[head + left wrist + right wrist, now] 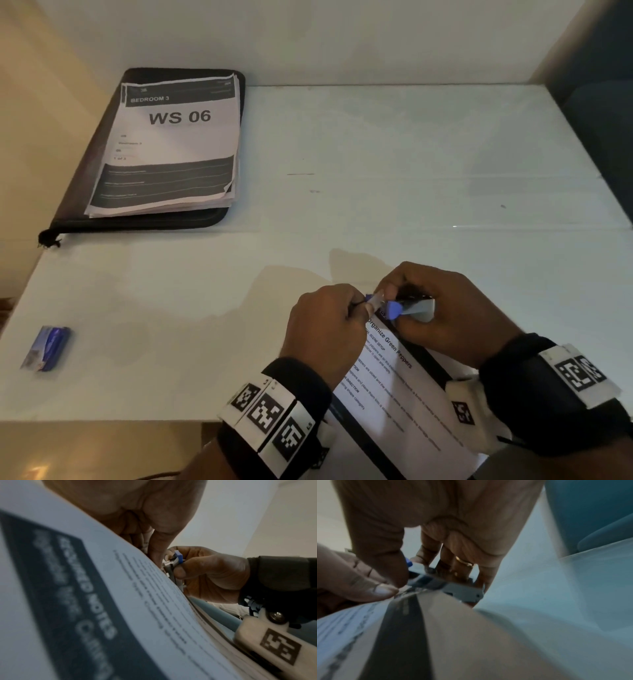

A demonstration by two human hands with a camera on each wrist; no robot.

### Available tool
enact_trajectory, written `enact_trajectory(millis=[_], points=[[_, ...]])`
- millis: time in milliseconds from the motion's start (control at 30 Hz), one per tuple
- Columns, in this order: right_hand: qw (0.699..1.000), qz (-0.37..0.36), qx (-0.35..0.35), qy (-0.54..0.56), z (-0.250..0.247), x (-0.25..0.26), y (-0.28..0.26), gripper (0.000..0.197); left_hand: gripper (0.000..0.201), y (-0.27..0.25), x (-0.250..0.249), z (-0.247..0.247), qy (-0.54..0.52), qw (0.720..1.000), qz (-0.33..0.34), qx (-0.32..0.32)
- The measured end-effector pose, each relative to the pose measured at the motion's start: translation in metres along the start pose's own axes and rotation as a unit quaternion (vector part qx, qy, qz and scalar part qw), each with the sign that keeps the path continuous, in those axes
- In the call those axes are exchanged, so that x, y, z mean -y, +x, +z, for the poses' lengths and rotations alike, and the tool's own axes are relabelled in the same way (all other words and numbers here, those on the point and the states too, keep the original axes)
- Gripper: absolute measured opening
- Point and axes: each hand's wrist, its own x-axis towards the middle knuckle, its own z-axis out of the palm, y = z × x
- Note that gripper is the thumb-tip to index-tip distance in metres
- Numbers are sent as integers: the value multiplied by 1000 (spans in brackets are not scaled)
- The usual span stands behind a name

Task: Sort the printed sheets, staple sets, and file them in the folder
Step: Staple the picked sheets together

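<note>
Black folder [144, 219], black-banded white sheets [171, 144], blue-and-grey stapler [407, 306], white table [411, 154]

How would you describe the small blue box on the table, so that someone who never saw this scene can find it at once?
Start from the white table and go to its near left part, close to the front edge. There, far below the black folder with the paper stack, lies the small blue box. It lies alone, flat and apart from both hands, and is the only blue thing on that side.

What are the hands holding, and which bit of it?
The right hand grips a small stapler around its body. The left hand pinches the stapler's front end, at the top corner of the printed sheets.
</note>
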Motion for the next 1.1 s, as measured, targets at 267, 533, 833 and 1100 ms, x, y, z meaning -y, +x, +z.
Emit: enact_trajectory(millis=[267, 533, 833, 1100], points=[[1000, 29, -2, 7, -4, -2, -2, 17, 19, 3, 1, -3, -17, 999, 7, 30], [998, 55, -35, 7, -11, -11, -4, 18, 13, 5, 6, -4, -98, 994, -21, 32], [998, 57, -2, 0, -9, -5, -3, 17, 15, 4, 5, -3, -64, 997, -15, 30], [996, 68, -39, -35, -8, -8, 1, 24, 17, 3, 5, -6, -53, 998, -1, 27]])
